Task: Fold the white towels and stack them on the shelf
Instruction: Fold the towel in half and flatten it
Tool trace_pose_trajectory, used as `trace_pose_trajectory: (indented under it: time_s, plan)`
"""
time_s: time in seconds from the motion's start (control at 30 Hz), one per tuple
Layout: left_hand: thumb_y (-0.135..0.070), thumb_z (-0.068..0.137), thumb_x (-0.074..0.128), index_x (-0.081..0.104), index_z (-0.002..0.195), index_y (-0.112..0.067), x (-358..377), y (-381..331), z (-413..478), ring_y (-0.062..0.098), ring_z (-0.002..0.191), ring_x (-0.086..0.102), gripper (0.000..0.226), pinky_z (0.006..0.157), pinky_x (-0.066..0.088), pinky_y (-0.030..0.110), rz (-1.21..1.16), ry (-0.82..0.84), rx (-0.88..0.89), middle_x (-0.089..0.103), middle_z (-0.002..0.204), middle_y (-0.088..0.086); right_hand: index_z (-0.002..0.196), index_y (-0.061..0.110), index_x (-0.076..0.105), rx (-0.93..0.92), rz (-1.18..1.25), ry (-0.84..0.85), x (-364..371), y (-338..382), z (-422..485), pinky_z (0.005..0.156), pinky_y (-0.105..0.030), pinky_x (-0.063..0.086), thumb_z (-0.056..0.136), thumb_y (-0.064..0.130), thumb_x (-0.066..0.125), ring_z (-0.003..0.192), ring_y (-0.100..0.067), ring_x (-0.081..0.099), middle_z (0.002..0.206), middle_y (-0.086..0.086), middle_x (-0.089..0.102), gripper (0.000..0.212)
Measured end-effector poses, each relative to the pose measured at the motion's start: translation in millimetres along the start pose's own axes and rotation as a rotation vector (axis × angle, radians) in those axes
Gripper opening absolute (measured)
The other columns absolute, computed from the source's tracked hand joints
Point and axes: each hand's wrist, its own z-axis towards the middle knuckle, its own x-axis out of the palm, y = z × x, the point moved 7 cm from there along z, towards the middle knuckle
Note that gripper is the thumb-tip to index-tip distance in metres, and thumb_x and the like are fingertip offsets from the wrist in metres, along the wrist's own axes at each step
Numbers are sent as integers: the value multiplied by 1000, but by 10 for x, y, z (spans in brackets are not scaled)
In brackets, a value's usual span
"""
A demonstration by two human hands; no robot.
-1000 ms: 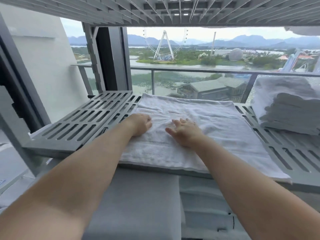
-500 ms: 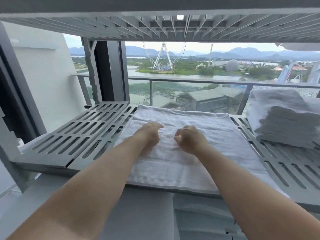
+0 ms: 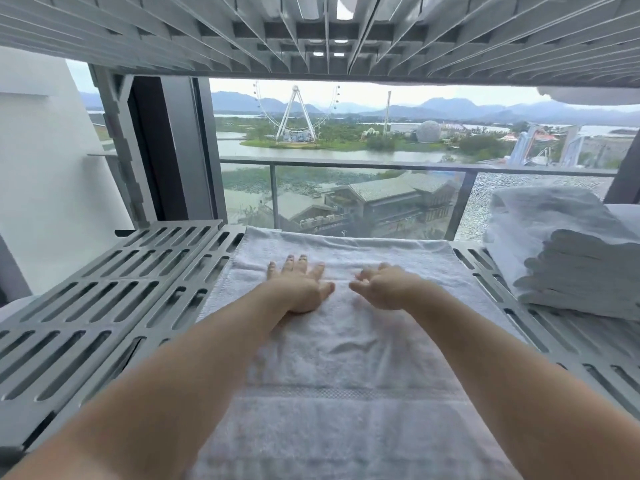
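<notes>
White towel spread flat down the middle of the slatted grey shelf, far hem close to the shelf's back edge, near end running out past the bottom of the view. Bare slats wide open to the left of the towel; to the right only a narrow strip of slats before the stack of folded towels, apart from the spread one. Low headroom under the upper shelf; beyond the back edge, glass and a railing. Left hand palm down on the towel, fingers straight and spread, gripping nothing. Right hand just beside it, not touching it, knuckles up, half open with fingers loosely bent, resting on the cloth with nothing gripped. Compared with half a second ago: left hand uncurled from a loose fist to flat, right hand loosened, both farther up the towel toward the far hem; stack in the same place. Hard to make out: how many layers in the spread towel, its near end cut off below, the right side of the stack cut off by the frame edge, the cloth under both forearms hidden.
</notes>
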Motion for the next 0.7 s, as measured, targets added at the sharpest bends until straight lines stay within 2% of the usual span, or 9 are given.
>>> trace_pose_trajectory:
  time_s: [0.03,0.1,0.17,0.23,0.3,0.43,0.5,0.6,0.7]
  plan:
    - [-69,97,20,3,159,-35,-28,-1,14,29,154,-4,73,120,1,60,21,13,-26,-4,168,6,138,25,51,-21,-12,-73,-122,-7,38,108,-49,38,97,64,30,134,-33,43,146,-13,47,60]
    - [-67,97,24,25,156,-29,-183,-44,57,31,146,29,70,112,27,54,149,-7,-87,27,162,9,117,14,63,-40,-39,-174,-296,-38,111,97,-44,47,101,49,38,117,-32,55,128,-13,60,45]
    - [-58,101,30,55,133,-21,-443,-148,129,27,116,56,55,85,44,38,285,-124,-99,57,136,5,104,13,66,-27,-43,-228,-362,-80,188,88,-39,51,100,37,43,105,-30,60,116,-10,66,33]
    - [-42,102,39,62,103,-17,-637,-249,213,24,87,59,33,65,41,30,292,-266,-69,64,104,1,97,13,67,-14,-43,-315,-416,-109,244,79,-35,51,98,32,47,98,-29,62,108,-9,68,28]
    - [-29,99,46,59,90,-16,-707,-231,300,24,73,54,20,58,41,29,239,-356,-72,56,81,0,106,12,67,-22,31,-448,-489,-131,293,80,-36,52,97,29,53,98,-30,63,111,-10,65,24]
    - [-23,96,51,64,98,-13,-687,-90,507,29,88,60,17,65,50,34,108,-441,-90,62,105,8,126,8,59,-65,164,-580,-546,-188,471,80,-39,53,96,9,50,101,-35,63,120,-15,55,31]
    - [-28,98,49,65,110,-10,-647,-10,612,30,101,57,28,71,48,37,86,-458,-109,58,112,10,121,8,65,-70,154,-620,-561,-206,563,80,-37,52,97,7,49,99,-34,64,115,-14,59,28]
    - [-40,102,41,62,119,-7,-560,83,752,30,106,55,43,83,51,39,79,-418,-133,56,119,13,103,11,73,-37,63,-692,-582,-246,674,87,-37,50,101,19,50,94,-28,64,103,-8,65,25]
    - [-37,104,35,62,117,-9,-530,143,878,26,96,55,41,74,49,36,68,-407,-163,61,117,13,89,11,72,-38,69,-625,-525,-296,843,85,-38,51,102,25,50,91,-27,64,91,-7,65,29]
